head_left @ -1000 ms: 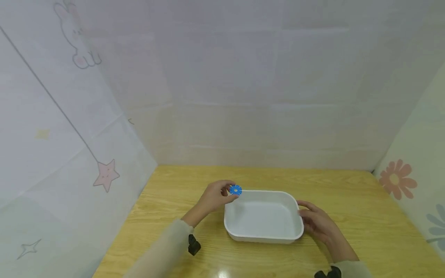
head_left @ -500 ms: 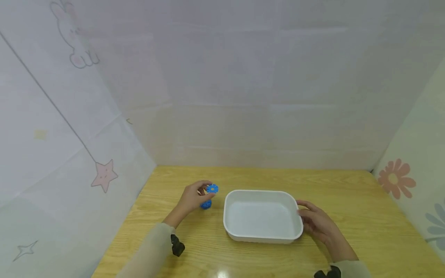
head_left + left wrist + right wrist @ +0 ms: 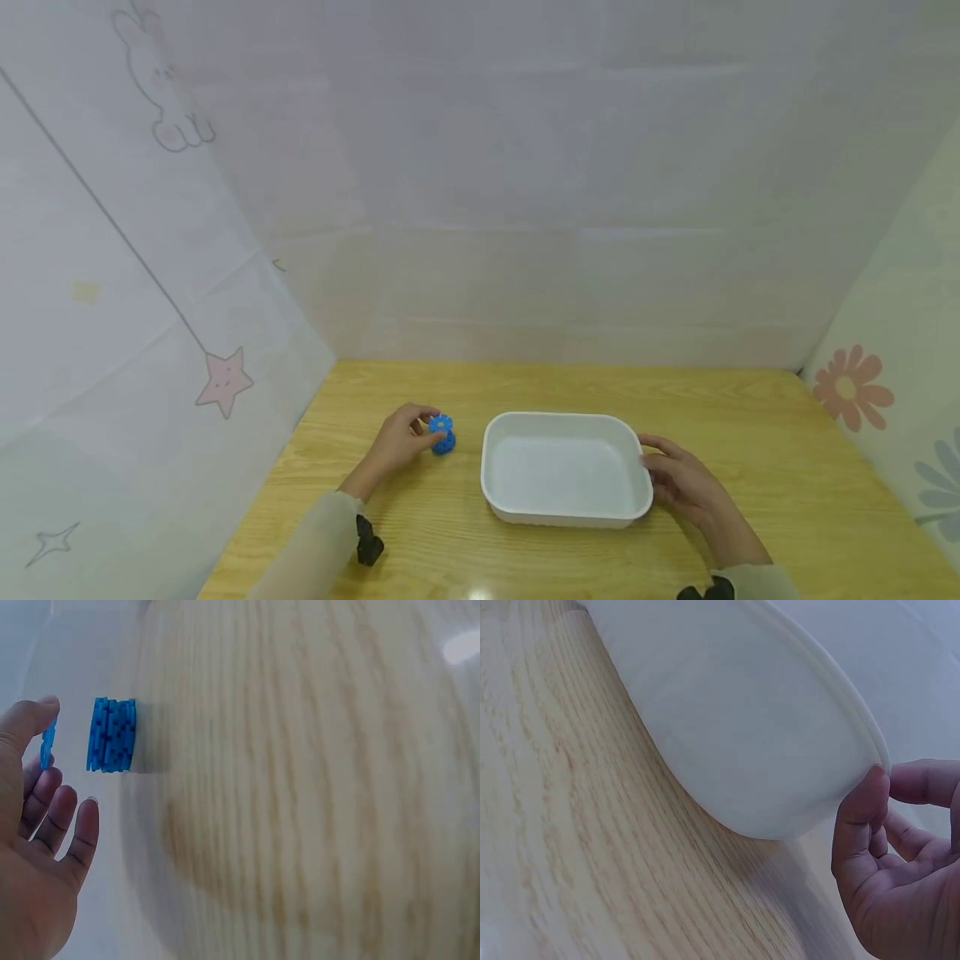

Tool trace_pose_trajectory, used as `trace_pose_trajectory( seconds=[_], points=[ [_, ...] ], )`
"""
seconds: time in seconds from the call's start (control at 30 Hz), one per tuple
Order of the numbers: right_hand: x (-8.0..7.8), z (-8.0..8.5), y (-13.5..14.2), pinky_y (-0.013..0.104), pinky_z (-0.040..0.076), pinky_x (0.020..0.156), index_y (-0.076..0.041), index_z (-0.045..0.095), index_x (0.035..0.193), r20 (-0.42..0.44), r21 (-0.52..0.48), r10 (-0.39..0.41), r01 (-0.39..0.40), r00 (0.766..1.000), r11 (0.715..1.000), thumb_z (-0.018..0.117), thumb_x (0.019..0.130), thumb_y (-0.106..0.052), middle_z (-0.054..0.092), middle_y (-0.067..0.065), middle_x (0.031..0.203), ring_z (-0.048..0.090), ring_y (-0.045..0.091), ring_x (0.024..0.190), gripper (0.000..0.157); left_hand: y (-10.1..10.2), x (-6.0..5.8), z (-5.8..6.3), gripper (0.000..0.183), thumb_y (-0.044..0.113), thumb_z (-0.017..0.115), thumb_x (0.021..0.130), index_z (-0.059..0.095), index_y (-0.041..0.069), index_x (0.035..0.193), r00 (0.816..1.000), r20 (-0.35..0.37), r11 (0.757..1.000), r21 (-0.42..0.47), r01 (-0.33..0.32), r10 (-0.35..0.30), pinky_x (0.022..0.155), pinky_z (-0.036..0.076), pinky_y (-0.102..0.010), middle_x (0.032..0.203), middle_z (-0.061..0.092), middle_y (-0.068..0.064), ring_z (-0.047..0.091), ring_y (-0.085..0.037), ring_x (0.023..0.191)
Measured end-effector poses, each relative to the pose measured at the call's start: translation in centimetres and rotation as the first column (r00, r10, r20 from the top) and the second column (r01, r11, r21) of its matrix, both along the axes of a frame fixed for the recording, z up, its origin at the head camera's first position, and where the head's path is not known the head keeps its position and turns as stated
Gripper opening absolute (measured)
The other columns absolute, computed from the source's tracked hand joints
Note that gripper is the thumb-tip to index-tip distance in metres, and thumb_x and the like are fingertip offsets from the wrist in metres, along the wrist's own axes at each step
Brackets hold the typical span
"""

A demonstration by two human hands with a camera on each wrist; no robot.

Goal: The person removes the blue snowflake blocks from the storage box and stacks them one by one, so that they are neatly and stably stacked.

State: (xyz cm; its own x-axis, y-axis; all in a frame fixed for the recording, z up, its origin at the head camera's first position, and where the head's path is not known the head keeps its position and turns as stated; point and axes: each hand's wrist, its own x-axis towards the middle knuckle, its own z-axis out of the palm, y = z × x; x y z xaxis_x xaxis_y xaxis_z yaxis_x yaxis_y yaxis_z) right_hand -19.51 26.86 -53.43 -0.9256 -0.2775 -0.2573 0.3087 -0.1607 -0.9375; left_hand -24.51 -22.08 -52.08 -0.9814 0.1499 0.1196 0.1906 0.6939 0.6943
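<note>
Between thumb and fingertip, my left hand pinches a thin blue notched disc, a snowflake-type building piece. Just under it, on the table, a stack of like blue discs stands to the left of the tray. In the left wrist view, the held disc is seen edge-on, a small gap away from the stack; the other fingers are loosely bent. My right hand holds the right end of a white plastic tray; in the right wrist view, thumb and finger pinch its rim.
The light wooden table carries the tray in its middle. Pale cloth walls with printed drawings enclose the table at the back and on both sides. A black wrist camera sits on the left sleeve.
My left hand has carried the blue disc from over the tray's left rim leftward and down to the stack, which came into view. My right hand and the tray have stayed in place.
</note>
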Motion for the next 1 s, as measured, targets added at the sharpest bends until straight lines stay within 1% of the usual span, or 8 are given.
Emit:
trace_pose_trajectory(
  seconds=[0.17, 0.3, 0.43, 0.57, 0.7, 0.9, 1.0],
  points=[
    [0.0, -0.1, 0.0, 0.024, 0.054, 0.066, -0.012, 0.053, 0.140, -0.010, 0.006, 0.004, -0.004, 1.000, 1.000, 0.062, 0.100, -0.011, 0.072, -0.002, 0.098, 0.062, 0.011, 0.078, 0.041, -0.2, 0.2, -0.7, 0.042, 0.029, 0.081, 0.088, 0.069, 0.018, 0.126, 1.000, 0.026, 1.000, -0.005, 0.000, 0.000, 0.072, 0.047, -0.030, 0.106, 0.060, 0.003, 0.053, -0.015, 0.088],
    [0.0, -0.1, 0.0, 0.023, 0.054, 0.065, -0.012, 0.053, 0.141, -0.004, 0.003, 0.003, -0.003, 1.000, 1.000, 0.063, 0.100, -0.011, 0.072, -0.002, 0.098, 0.062, 0.011, 0.077, 0.042, -0.3, 0.5, -1.0, 0.043, 0.029, 0.081, 0.089, 0.068, 0.014, 0.127, 1.000, 0.022, 1.000, -0.004, 0.010, -0.010, 0.073, 0.048, -0.031, 0.108, 0.059, 0.001, 0.055, -0.017, 0.091],
    [-0.1, -0.1, 0.0, 0.024, 0.054, 0.065, -0.010, 0.050, 0.144, -0.003, 0.000, 0.004, -0.004, 1.000, 1.000, 0.063, 0.100, -0.012, 0.073, -0.001, 0.099, 0.062, 0.011, 0.077, 0.046, -0.4, 0.5, -1.3, 0.043, 0.029, 0.081, 0.088, 0.069, 0.016, 0.127, 1.000, 0.029, 1.000, -0.006, 0.002, -0.002, 0.075, 0.048, -0.031, 0.107, 0.059, 0.004, 0.055, -0.017, 0.092],
    [-0.1, -0.1, 0.0, 0.024, 0.054, 0.065, -0.009, 0.050, 0.144, -0.004, -0.005, 0.005, -0.005, 1.000, 1.000, 0.062, 0.100, -0.011, 0.073, -0.001, 0.099, 0.063, 0.011, 0.077, 0.046, -0.5, 0.4, -1.7, 0.041, 0.029, 0.082, 0.087, 0.069, 0.020, 0.126, 0.999, 0.039, 1.000, -0.016, -0.014, 0.015, 0.076, 0.048, -0.031, 0.106, 0.059, 0.006, 0.054, -0.015, 0.091],
    [-0.1, 0.0, 0.1, 0.025, 0.055, 0.065, -0.008, 0.049, 0.144, -0.008, -0.003, 0.005, -0.005, 1.000, 1.000, 0.062, 0.101, -0.011, 0.074, 0.000, 0.100, 0.063, 0.011, 0.077, 0.046, -0.5, 0.3, -1.9, 0.040, 0.028, 0.082, 0.087, 0.070, 0.020, 0.125, 0.999, 0.039, 1.000, -0.011, -0.016, 0.016, 0.076, 0.048, -0.031, 0.105, 0.059, 0.006, 0.054, -0.014, 0.090],
    [-0.1, -0.1, 0.1, 0.026, 0.056, 0.067, -0.006, 0.047, 0.146, -0.004, 0.007, -0.002, 0.002, 1.000, 1.000, 0.061, 0.101, -0.011, 0.073, 0.001, 0.102, 0.063, 0.012, 0.079, 0.048, -0.4, 0.3, -2.1, 0.040, 0.028, 0.083, 0.087, 0.071, 0.019, 0.124, 1.000, 0.018, 0.999, -0.032, -0.001, 0.002, 0.075, 0.048, -0.031, 0.103, 0.059, 0.006, 0.054, -0.013, 0.088],
    [-0.1, 0.0, 0.1, 0.026, 0.056, 0.069, -0.005, 0.046, 0.147, -0.003, 0.014, -0.006, 0.006, 1.000, 1.000, 0.062, 0.101, -0.012, 0.073, 0.001, 0.102, 0.063, 0.012, 0.080, 0.049, -0.4, 0.4, -2.1, 0.041, 0.027, 0.083, 0.086, 0.070, 0.019, 0.124, 1.000, 0.023, 1.000, -0.030, -0.006, 0.007, 0.076, 0.048, -0.031, 0.103, 0.058, 0.007, 0.054, -0.013, 0.088]
  ],
)
